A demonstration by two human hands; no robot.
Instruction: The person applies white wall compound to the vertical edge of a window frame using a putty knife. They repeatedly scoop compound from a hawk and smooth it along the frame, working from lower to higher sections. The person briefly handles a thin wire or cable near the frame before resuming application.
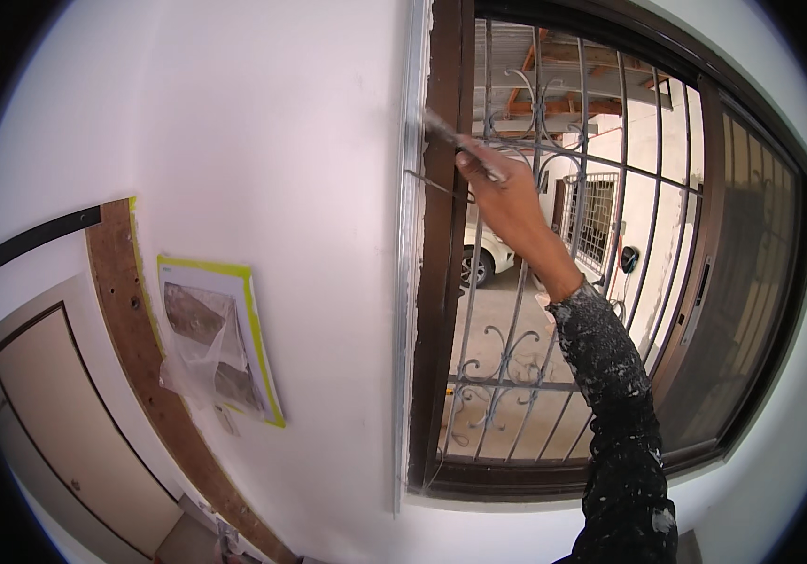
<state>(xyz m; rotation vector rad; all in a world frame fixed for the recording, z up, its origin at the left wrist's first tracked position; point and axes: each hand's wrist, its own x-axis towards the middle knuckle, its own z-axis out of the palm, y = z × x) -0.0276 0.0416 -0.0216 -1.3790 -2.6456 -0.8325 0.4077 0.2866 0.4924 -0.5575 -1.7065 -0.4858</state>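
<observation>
My right hand [507,193], in a black sleeve spattered with white, is raised in front of the window. Its fingers are closed round a slim hand tool [443,125]. The tool's greyish far end points up and left and is smeared by motion, so I cannot tell whether it is a brush or a scraper. That end is by the pale metal strip [407,310] running up the wall's corner, beside the dark brown window frame [441,291]. Rough white bits show along the seam between strip and frame. My left hand is out of view.
Behind the frame stand metal window bars [516,385] with scrollwork, and a dark sliding panel [732,282] at right. On the white wall [310,188] hangs a yellow-edged sheet with torn plastic [220,343]. Farther left are a brown board [117,273] and a door [65,423].
</observation>
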